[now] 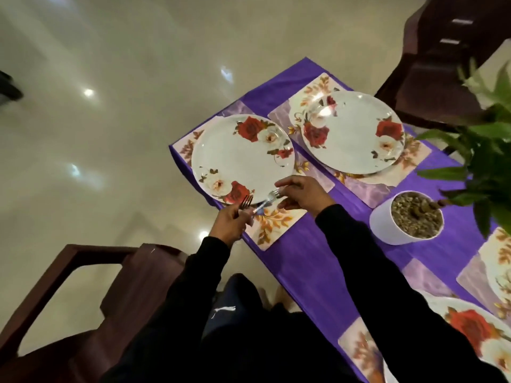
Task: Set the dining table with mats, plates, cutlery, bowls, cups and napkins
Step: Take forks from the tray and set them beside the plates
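Two white plates with red roses lie on floral mats at the table's end: the near plate [242, 158] on its mat [272, 225] and the far plate [352, 132] on a second mat [318, 87]. My left hand [231, 223] grips forks [245, 201], tines up, just off the near plate's front rim. My right hand [302, 193] pinches the head of one fork [272, 195] over that rim; its handle runs back toward my left hand. Another rose plate [478, 327] sits at the lower right on a mat [359, 349].
A purple cloth [298, 261] covers the table. A white pot [387, 225] with pebbles holds a green plant [481, 150] at the right. Dark wooden chairs stand at lower left [110, 299] and upper right [431, 67]. Glossy tiled floor lies to the left.
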